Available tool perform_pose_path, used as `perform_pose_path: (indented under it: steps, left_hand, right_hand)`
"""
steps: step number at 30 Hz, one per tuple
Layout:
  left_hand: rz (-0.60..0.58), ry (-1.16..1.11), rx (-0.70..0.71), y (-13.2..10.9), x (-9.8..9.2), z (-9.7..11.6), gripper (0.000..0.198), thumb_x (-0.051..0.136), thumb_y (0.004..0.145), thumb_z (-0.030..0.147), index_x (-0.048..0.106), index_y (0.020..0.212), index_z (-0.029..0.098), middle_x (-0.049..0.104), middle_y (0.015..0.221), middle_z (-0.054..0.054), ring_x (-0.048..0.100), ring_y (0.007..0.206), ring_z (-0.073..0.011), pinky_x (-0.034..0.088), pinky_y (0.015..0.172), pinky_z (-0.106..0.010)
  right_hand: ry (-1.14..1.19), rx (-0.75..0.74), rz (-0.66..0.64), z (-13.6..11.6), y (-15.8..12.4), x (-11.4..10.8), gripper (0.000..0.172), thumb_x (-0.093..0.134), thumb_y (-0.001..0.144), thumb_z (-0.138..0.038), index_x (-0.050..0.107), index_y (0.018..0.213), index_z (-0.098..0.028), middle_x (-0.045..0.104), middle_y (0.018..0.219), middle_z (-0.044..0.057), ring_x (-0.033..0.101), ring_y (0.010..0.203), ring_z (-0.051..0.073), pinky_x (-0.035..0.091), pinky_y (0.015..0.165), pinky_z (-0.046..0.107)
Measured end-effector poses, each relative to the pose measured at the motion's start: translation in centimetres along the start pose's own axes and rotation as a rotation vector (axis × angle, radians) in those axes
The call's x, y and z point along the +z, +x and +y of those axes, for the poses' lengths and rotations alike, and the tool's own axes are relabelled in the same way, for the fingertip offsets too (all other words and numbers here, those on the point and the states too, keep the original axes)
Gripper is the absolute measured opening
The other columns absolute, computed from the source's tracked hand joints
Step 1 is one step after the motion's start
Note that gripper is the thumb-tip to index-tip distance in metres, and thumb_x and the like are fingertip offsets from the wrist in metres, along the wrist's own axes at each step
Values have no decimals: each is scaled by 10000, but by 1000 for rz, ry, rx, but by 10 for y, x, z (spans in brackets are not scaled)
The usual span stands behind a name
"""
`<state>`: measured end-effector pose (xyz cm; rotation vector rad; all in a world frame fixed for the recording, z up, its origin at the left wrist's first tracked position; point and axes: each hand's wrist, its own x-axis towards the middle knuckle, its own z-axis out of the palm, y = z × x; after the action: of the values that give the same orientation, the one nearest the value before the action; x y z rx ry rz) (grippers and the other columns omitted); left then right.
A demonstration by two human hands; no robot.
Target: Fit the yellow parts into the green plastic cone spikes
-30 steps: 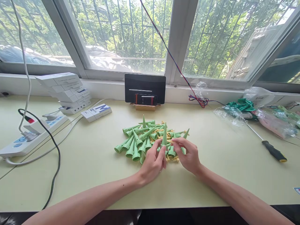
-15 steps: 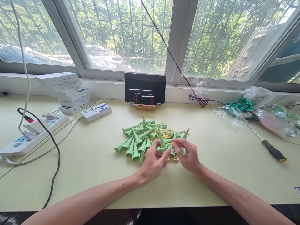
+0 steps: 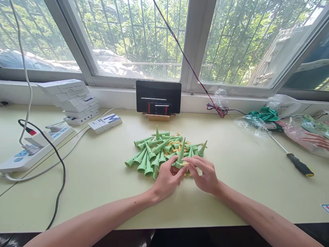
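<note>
My left hand (image 3: 167, 176) is closed around the wide base of a green plastic spike (image 3: 181, 154), which points upward with a slight lean to the right. Between thumb and fingertips, my right hand (image 3: 205, 173) pinches a small yellow pointed piece (image 3: 184, 164). That piece lies across the lower part of the spike; whether it enters a hole there I cannot tell. Behind and left of my hands lies a pile of green spikes (image 3: 148, 154), most on their sides and a few upright. Small yellow pieces (image 3: 177, 146) are scattered among them.
A phone (image 3: 159, 108) leans on a black tablet (image 3: 158, 92) by the window. White boxes (image 3: 77, 97) and a power strip (image 3: 38, 147) stand left. Toward the right lie a screwdriver (image 3: 299, 164), plastic bags (image 3: 285, 106) and coiled red-blue wire (image 3: 218, 109). Another hand (image 3: 317, 140) appears at the right edge.
The spike in my left hand has tipped from leaning left to leaning right. My right hand has moved left with the yellow piece, up against the spike. Another person's hand has appeared at far right.
</note>
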<state>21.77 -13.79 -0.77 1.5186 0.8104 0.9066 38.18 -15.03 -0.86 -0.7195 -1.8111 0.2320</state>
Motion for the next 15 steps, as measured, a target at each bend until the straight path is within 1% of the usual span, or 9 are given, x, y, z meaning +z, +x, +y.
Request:
perform_pose_path:
  steps: [2, 6, 9, 12, 15]
  left_hand:
    - [13, 16, -1, -1, 0, -2, 246, 598, 894, 400, 455, 871, 201, 428, 500, 87, 408, 409, -69, 306, 392, -173]
    - [17, 46, 6, -1, 0, -4, 234, 584, 904, 396, 457, 889, 200, 424, 506, 82, 406, 439, -79, 300, 415, -185]
    - [-7, 50, 14, -2, 0, 0, 218, 551, 924, 395, 494, 974, 191, 433, 540, 69, 417, 474, -86, 322, 438, -193]
    - [-47, 21, 5, -2, -1, 4, 280, 498, 950, 412, 503, 1115, 186, 434, 552, 63, 416, 481, -94, 348, 442, -200]
    - [-48, 16, 1, -1, -1, 6, 320, 466, 963, 422, 501, 1172, 182, 452, 548, 56, 423, 467, -98, 366, 441, -207]
  right_hand:
    - [-8, 19, -28, 0, 1, 0, 411, 486, 891, -27, 611, 1214, -249, 613, 808, 36, 547, 624, 130, 465, 539, 252]
    - [-28, 49, -48, 1, 2, 0, 407, 463, 909, -47, 618, 1225, -251, 562, 771, 21, 508, 602, 120, 449, 530, 242]
    - [-40, 61, -41, 1, 2, 0, 382, 454, 920, -63, 624, 1211, -244, 545, 759, 15, 486, 596, 118, 436, 523, 237]
    - [-51, 90, -23, -1, 3, 0, 364, 447, 926, -63, 627, 1192, -234, 545, 760, 14, 479, 605, 120, 429, 527, 237]
    - [-61, 111, 3, -2, 5, 0, 345, 444, 926, -60, 635, 1160, -227, 538, 749, 7, 473, 600, 116, 425, 529, 234]
